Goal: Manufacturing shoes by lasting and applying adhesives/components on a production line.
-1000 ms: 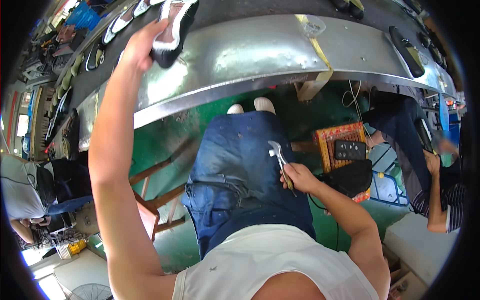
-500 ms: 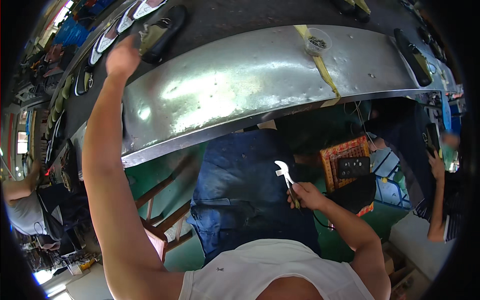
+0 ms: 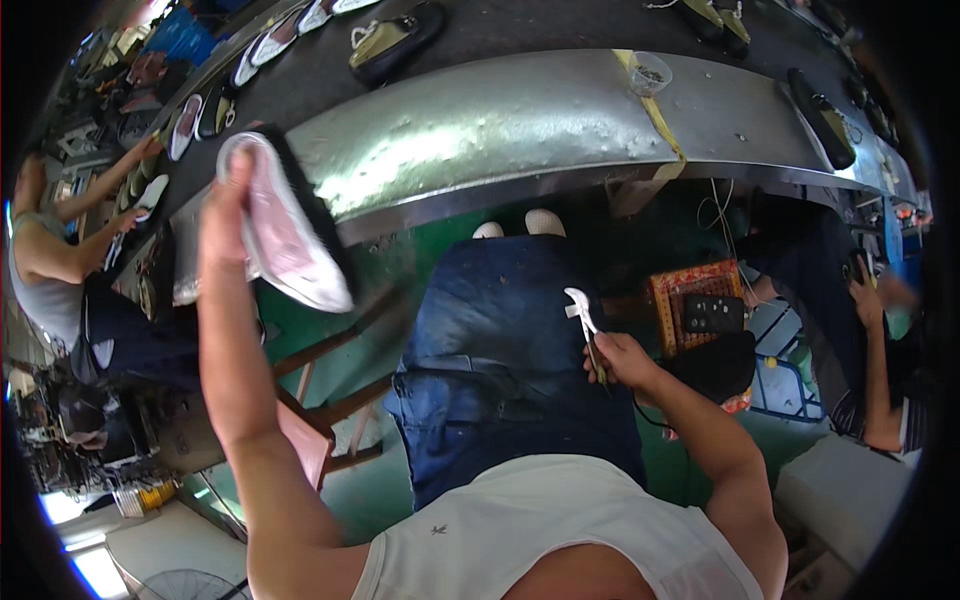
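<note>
My left hand grips a shoe with a dark side and a pale pink and white underside. The shoe is held off to the left, just in front of the metal ledge, with its underside facing me. Over my lap, my right hand is closed around the handles of lasting pincers, whose silver curved head points up and away. On the dark belt beyond the ledge sits an olive and black shoe.
A clear cup of small metal bits stands on the ledge by a yellow strip. More shoes line the belt at the far left. Wooden stool legs are at my left, and a person works further left. Another person's hand shows at right.
My left hand has come back from the belt's far left with a shoe in it. The olive and black shoe now appears further right. My right hand still holds the pincers over my lap.
</note>
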Tool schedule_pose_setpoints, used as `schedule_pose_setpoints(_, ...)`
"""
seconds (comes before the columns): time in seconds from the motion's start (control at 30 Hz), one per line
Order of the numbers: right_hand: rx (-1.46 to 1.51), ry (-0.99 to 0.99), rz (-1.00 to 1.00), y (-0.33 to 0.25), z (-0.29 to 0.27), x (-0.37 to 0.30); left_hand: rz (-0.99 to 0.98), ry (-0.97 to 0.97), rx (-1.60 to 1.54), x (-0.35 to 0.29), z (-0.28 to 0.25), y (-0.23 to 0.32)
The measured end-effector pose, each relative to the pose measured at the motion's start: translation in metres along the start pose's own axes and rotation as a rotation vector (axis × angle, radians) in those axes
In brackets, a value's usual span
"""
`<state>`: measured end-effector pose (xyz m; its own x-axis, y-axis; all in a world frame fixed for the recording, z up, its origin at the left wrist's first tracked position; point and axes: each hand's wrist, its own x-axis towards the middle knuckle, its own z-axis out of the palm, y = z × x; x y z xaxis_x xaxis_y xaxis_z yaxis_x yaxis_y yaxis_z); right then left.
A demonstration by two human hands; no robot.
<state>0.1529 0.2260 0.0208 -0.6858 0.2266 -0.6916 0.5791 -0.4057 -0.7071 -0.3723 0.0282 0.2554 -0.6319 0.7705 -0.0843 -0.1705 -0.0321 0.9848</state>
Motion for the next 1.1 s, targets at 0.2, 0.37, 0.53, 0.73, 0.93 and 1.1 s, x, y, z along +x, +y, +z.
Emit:
schedule_pose_setpoints(0.2,-0.42,0.142,-0.34,0.009,0.023,-0.012,0.006,0.019,-0.08,-0.137,0.165,-0.181)
schedule_pose_setpoints(0.37,-0.464,0.065,-0.418,-0.036,0.058,-0.066,-0.108,-0.084,-0.045,-0.158,0.185,-0.255)
schedule_pose_setpoints(0.53,-0.423,-0.112,-0.313,-0.048,0.069,-0.068,-0.155,-0.203,-0.171,-0.156,0.185,-0.248)
schedule_pose_setpoints(0.73,-0.358,-0.226,-0.255,-0.064,0.07,-0.037,-0.027,-0.186,0.1,-0.154,0.182,-0.267)
schedule_pose_setpoints(0.93,-0.811,0.015,-0.384,-0.073,0.07,-0.023,-0.137,-0.163,-0.05,-0.151,0.186,-0.261)
schedule_pose_setpoints(1.1,-0.834,0.144,-0.594,-0.057,0.073,-0.011,-0.15,-0.108,-0.17,-0.147,0.179,-0.264)
